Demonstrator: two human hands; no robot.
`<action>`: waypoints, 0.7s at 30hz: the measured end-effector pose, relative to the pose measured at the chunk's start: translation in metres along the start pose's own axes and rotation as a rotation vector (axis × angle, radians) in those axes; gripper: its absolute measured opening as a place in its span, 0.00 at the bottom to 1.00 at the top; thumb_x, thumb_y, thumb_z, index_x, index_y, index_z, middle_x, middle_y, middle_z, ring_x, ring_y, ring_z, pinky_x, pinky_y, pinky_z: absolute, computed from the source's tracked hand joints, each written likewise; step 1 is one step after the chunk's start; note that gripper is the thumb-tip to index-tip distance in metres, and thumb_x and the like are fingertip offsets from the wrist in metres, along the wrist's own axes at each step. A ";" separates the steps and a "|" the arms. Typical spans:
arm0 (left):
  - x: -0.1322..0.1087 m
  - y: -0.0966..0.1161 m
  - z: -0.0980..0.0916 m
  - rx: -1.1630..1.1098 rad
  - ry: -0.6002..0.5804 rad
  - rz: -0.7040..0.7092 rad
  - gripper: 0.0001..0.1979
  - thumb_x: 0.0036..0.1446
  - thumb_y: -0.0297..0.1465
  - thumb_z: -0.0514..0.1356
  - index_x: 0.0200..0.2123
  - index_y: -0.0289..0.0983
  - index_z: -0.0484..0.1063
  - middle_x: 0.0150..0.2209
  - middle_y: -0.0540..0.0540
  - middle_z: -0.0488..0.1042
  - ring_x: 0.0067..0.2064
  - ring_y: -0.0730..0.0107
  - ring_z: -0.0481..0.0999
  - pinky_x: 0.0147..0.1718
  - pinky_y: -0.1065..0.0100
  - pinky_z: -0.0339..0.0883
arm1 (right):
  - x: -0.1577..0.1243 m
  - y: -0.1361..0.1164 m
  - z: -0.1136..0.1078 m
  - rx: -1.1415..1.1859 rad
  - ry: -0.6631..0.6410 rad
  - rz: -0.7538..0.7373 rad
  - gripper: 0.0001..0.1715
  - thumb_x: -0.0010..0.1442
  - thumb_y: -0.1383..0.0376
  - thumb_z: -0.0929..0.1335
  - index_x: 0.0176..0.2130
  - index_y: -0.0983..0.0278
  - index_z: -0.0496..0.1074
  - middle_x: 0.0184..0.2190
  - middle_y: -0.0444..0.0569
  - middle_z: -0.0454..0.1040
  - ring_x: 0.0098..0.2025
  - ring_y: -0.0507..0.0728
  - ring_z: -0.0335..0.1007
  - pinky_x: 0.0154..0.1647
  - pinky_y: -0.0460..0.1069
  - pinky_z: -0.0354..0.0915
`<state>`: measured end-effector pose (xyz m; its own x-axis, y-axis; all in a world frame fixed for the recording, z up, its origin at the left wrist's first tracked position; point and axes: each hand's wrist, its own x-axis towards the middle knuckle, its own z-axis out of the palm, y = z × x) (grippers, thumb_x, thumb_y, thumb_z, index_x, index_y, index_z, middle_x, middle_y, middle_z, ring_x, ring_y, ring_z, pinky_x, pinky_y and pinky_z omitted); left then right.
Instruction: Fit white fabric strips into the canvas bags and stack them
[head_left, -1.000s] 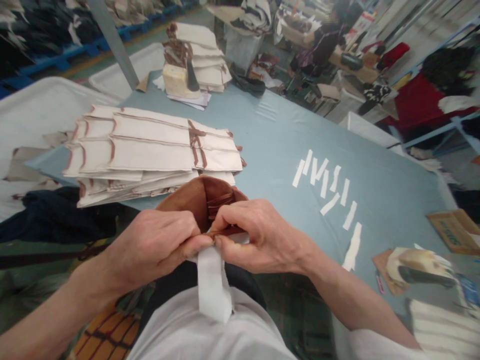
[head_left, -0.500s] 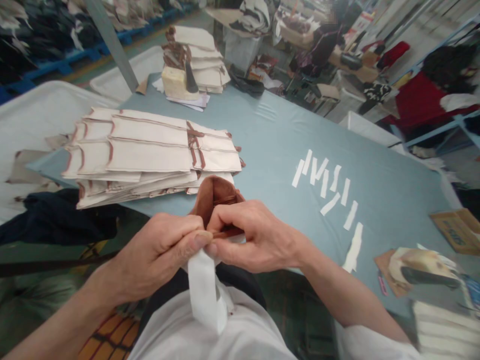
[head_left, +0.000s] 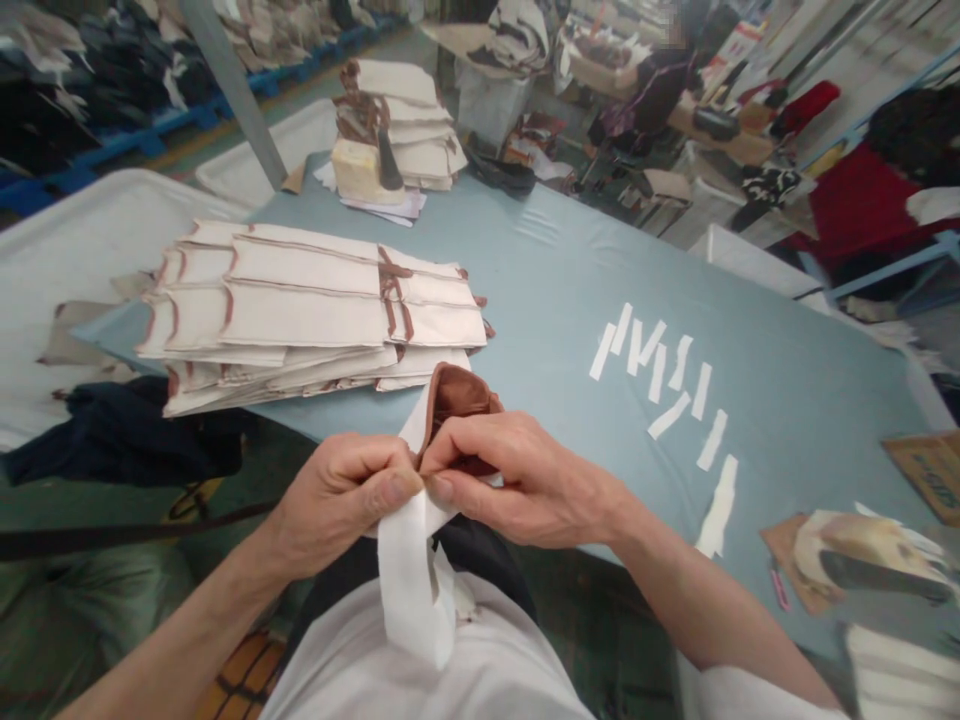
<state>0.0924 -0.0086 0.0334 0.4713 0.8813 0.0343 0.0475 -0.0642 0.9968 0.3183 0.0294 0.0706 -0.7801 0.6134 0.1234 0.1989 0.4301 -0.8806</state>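
In front of my body, both hands pinch one curved piece, brown inside and white outside. Its brown lining [head_left: 457, 390] rises above my fingers, and a white strip [head_left: 409, 590] dangles below them in a loop. My left hand [head_left: 352, 500] is closed, thumb pressed on the top of the strip. Close beside it, my right hand [head_left: 517, 480] is closed too, thumb and forefinger gripping the brown edge. The fingertips nearly touch and hide the exact spot between them.
Stacked cream fabric pieces with brown edging [head_left: 307, 295] lie left on the blue-grey table [head_left: 555, 290]. Several short white strips [head_left: 656, 370] are scattered to the right. Beyond stand a yellowish block [head_left: 360, 170] and another cream stack [head_left: 420, 130]. A cardboard box [head_left: 926, 470] sits far right.
The brown piece has turned, showing more of its white outer side between my hands. Both hands still pinch at nearly the same place. The whole view has shifted slightly.
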 end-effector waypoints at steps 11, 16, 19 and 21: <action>-0.004 0.014 0.011 0.335 -0.065 0.168 0.20 0.52 0.22 0.63 0.21 0.39 0.53 0.21 0.59 0.54 0.22 0.79 0.54 0.24 0.68 0.45 | -0.018 -0.006 0.004 -0.365 -0.061 -0.102 0.11 0.77 0.69 0.64 0.39 0.59 0.70 0.32 0.44 0.77 0.34 0.54 0.73 0.36 0.48 0.63; -0.018 -0.030 0.039 -0.048 -0.135 0.068 0.22 0.49 0.22 0.64 0.16 0.40 0.53 0.16 0.60 0.50 0.18 0.82 0.51 0.19 0.73 0.44 | -0.021 0.014 0.009 -0.327 -0.022 -0.136 0.17 0.75 0.60 0.70 0.32 0.58 0.69 0.27 0.44 0.76 0.29 0.55 0.73 0.31 0.49 0.66; -0.020 -0.040 0.050 -0.293 -0.097 -0.004 0.26 0.53 0.31 0.67 0.14 0.40 0.54 0.14 0.59 0.51 0.18 0.82 0.50 0.16 0.73 0.43 | -0.033 0.034 0.009 -0.193 0.179 -0.078 0.18 0.72 0.53 0.73 0.31 0.57 0.72 0.28 0.46 0.76 0.32 0.58 0.75 0.37 0.50 0.74; -0.013 -0.036 0.052 -0.330 0.002 -0.053 0.28 0.52 0.33 0.68 0.13 0.41 0.52 0.15 0.59 0.49 0.18 0.81 0.48 0.15 0.72 0.41 | -0.045 0.057 0.008 -0.072 0.491 0.054 0.18 0.69 0.48 0.73 0.33 0.56 0.76 0.34 0.50 0.80 0.39 0.61 0.79 0.39 0.51 0.76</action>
<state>0.1302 -0.0420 -0.0069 0.4737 0.8805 -0.0186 -0.2164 0.1369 0.9667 0.3600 0.0205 0.0112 -0.3996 0.8679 0.2951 0.2853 0.4237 -0.8597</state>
